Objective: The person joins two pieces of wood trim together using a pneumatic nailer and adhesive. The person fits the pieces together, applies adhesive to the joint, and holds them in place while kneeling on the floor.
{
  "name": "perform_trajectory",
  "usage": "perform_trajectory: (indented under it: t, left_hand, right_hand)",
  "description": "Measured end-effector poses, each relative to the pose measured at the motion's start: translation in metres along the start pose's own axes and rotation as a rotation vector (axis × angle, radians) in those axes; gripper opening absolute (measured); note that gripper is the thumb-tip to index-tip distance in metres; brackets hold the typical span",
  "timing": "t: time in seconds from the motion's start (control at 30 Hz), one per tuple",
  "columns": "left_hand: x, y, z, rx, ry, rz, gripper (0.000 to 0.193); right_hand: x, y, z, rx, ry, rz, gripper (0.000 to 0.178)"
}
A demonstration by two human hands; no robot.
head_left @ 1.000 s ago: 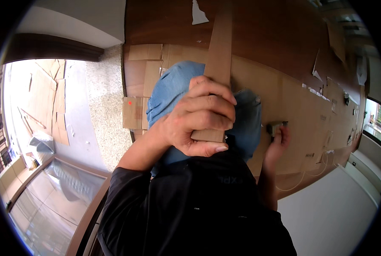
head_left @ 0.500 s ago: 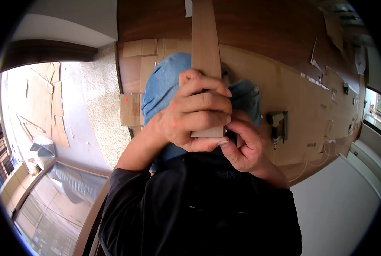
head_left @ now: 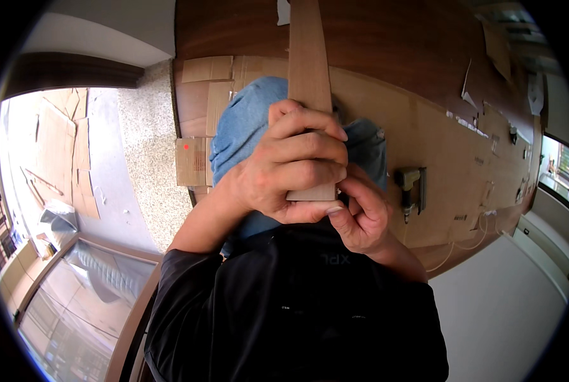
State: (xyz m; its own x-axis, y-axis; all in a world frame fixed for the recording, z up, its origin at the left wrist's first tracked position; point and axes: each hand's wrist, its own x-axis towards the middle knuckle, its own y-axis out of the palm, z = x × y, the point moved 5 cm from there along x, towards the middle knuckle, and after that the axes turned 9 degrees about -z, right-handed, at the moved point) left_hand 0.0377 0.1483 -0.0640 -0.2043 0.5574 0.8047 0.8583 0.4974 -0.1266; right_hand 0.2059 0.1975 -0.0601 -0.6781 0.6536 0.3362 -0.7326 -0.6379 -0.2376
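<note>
A long, flat wooden board [head_left: 309, 70] runs from the top of the view toward my chest, its squared near end just above my shirt. My left hand [head_left: 300, 156] is closed around it close to that end, fingers across the upper face and thumb under the end. At the end's right corner, my right hand [head_left: 364, 213] is curled in a pinch, its thumb close to the left thumb tip. Whatever the right fingers hold, if anything, is hidden behind the hands and the board's edge.
My bent knees in blue jeans [head_left: 243, 121] are under the board. A nail gun [head_left: 412, 191] lies on the cardboard floor covering [head_left: 437, 134] to the right, with a thin hose [head_left: 453, 254] nearby. To the left are a speckled stone strip [head_left: 151, 146] and a plastic-wrapped panel [head_left: 93, 293].
The whole view has shifted very slightly. Both hands keep the same grip on and beside the board's near end.
</note>
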Motion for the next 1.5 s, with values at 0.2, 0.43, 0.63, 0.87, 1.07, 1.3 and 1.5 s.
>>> perform_trajectory:
  t: [0.2, 0.43, 0.63, 0.87, 1.07, 1.3, 1.5]
  left_hand:
    - [0.000, 0.002, -0.002, 0.003, -0.022, 0.009, 0.035]
    - [0.002, 0.001, -0.002, -0.053, -0.025, 0.021, 0.037]
    - [0.002, -0.001, -0.002, -0.072, -0.014, 0.030, 0.034]
    - [0.001, 0.000, -0.003, -0.034, 0.030, 0.002, 0.029]
    - [0.000, 0.001, -0.003, -0.023, 0.040, 0.001, 0.028]
    - [0.001, -0.001, -0.003, -0.026, 0.034, 0.003, 0.027]
    - [-0.012, -0.019, 0.012, -0.268, -0.165, -0.205, 0.035]
  right_hand:
    - [-0.002, -0.001, 0.000, 0.010, -0.032, -0.027, 0.030]
    - [-0.002, -0.002, 0.000, 0.030, -0.064, -0.003, 0.031]
    - [0.002, -0.001, 0.003, 0.016, -0.062, -0.021, 0.029]
    - [0.000, 0.000, 0.000, 0.037, -0.029, -0.021, 0.025]
    - [-0.001, -0.001, -0.001, 0.050, -0.034, -0.020, 0.026]
    - [0.001, 0.001, -0.003, 0.075, -0.078, -0.040, 0.025]
    - [0.002, -0.013, -0.007, 0.002, 0.045, -0.043, 0.025]
